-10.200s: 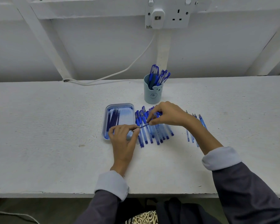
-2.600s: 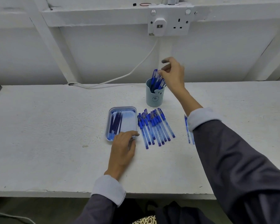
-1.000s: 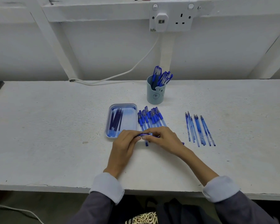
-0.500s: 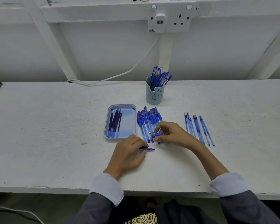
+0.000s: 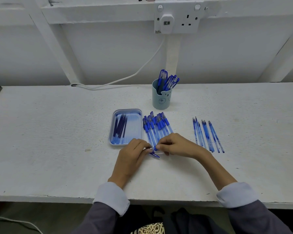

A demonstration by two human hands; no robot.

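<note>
On the white worktop, the blue rectangular plastic tray lies just left of the row of blue plastic pens. The pale-blue pen cup stands behind them, and the slim translucent pen tubes lie well right.

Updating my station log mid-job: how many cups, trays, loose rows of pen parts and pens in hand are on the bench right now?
Pen cup: 1
Tray: 1
Loose rows of pen parts: 2
Pen pinched between left hand and right hand: 1
Total: 5
</note>
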